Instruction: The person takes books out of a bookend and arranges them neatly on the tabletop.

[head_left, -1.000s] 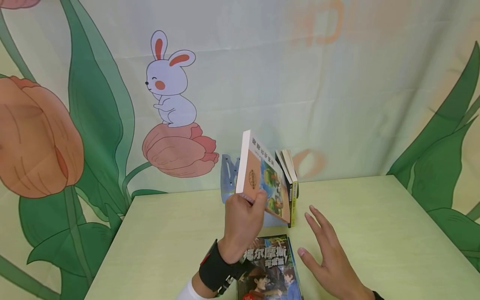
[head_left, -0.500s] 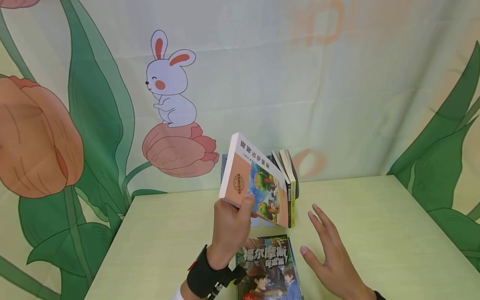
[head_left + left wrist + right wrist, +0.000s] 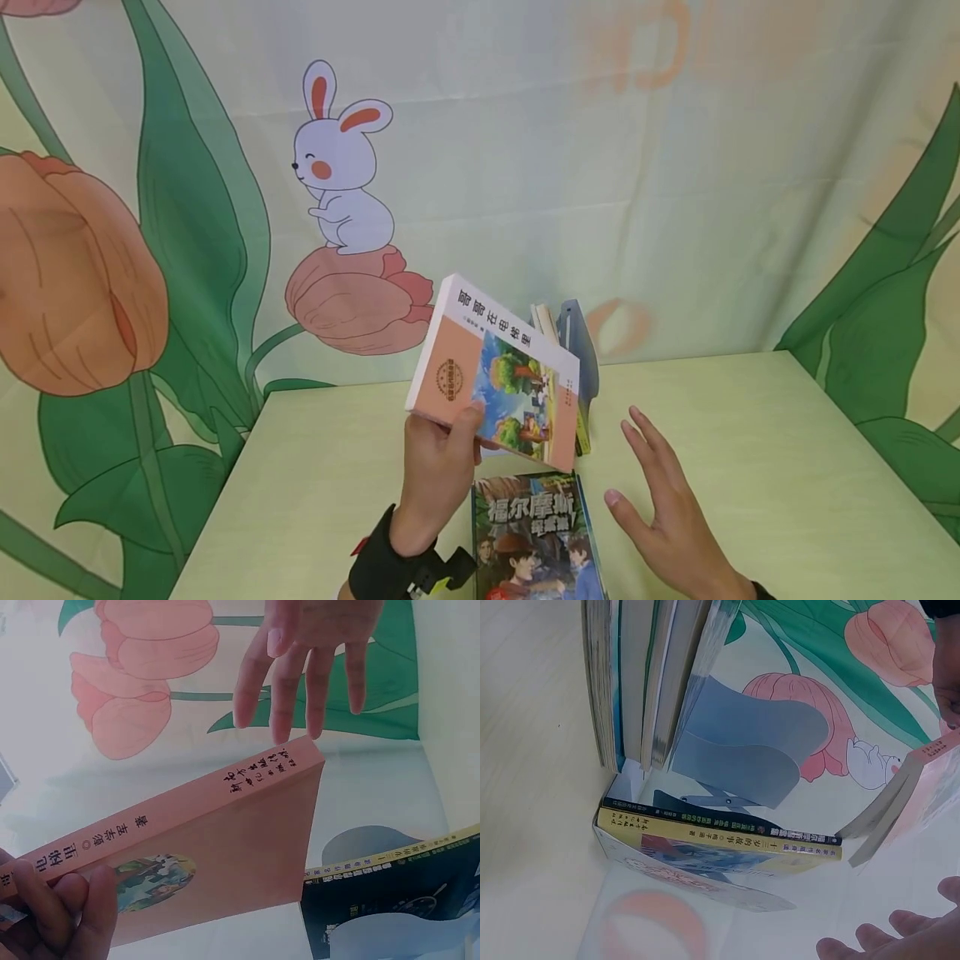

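Note:
My left hand [image 3: 438, 479] grips a peach-and-white paperback book [image 3: 517, 400] by its lower left edge, thumb on the front cover. The book is tilted in the air, its picture cover facing up toward me. To its right, my right hand [image 3: 671, 517] hovers apart from it with fingers spread and nothing in them. Behind the held book stands a blue-grey bookend rack [image 3: 757, 742], mostly hidden in the head view. A yellow-spined book [image 3: 720, 838] and a dark-spined book [image 3: 727, 817] stand upright together at one side of the rack.
A stack of books [image 3: 532, 542] lies on the pale table [image 3: 322, 500] in front of the rack, a detective comic cover on top. A curtain [image 3: 487, 167] printed with tulips and a rabbit hangs behind the table.
My left hand has drawn the book left and toward me, and its front cover has turned further into view. More of the rack's right side shows. The right hand has barely shifted.

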Available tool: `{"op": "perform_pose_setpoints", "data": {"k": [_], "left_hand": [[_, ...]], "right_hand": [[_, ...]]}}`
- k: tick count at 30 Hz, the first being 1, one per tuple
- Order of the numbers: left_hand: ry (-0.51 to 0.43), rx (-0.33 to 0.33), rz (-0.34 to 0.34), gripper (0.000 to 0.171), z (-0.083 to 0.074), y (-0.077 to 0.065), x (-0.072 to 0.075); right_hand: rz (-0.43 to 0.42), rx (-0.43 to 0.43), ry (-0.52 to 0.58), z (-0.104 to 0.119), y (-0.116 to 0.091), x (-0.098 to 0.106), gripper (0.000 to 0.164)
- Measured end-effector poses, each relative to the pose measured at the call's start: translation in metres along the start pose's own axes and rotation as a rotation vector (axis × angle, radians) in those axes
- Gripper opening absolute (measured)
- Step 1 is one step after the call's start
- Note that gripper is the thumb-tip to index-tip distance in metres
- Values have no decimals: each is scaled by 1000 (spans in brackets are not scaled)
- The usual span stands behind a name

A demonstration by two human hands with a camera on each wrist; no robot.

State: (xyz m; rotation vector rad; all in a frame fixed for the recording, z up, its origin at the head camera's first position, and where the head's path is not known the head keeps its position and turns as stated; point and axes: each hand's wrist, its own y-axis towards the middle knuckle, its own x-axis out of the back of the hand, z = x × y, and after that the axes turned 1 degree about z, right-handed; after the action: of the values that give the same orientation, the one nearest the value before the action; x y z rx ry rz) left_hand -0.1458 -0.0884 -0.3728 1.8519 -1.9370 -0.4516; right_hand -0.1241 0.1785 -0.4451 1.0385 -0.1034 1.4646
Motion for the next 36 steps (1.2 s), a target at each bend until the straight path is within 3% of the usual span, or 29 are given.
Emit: {"op": "perform_pose_setpoints", "data": {"k": [1, 12, 16, 18, 19, 22, 25, 26, 36], "left_hand": [[13, 44, -11, 50, -17, -1, 0], [27, 96, -68, 40, -20, -6, 7], [20, 103, -73, 34, -14, -7, 10], [11, 77, -62, 36, -10, -9, 11], [-21, 23, -54, 40, 10, -11, 13], [-37, 12, -51, 46, 12, -13, 16], [-53, 56, -68, 48, 10, -13, 19], [-28, 118, -77, 46, -10, -12, 18], [-58, 243, -77, 42, -16, -13, 24]], "right_hand": [[0, 1, 3, 0, 0, 0, 82], [1, -10, 7, 1, 0, 2, 82], [-9, -1, -2, -1, -1, 1, 82], [-12, 2, -6, -1, -1, 1, 82], [-12, 0, -8, -1, -1, 1, 82], [-8, -9, -6, 1, 0, 2, 82], [-2, -17, 4, 4, 1, 3, 83], [0, -16, 9, 4, 1, 3, 83], [2, -1, 21, 2, 1, 2, 82]]}}
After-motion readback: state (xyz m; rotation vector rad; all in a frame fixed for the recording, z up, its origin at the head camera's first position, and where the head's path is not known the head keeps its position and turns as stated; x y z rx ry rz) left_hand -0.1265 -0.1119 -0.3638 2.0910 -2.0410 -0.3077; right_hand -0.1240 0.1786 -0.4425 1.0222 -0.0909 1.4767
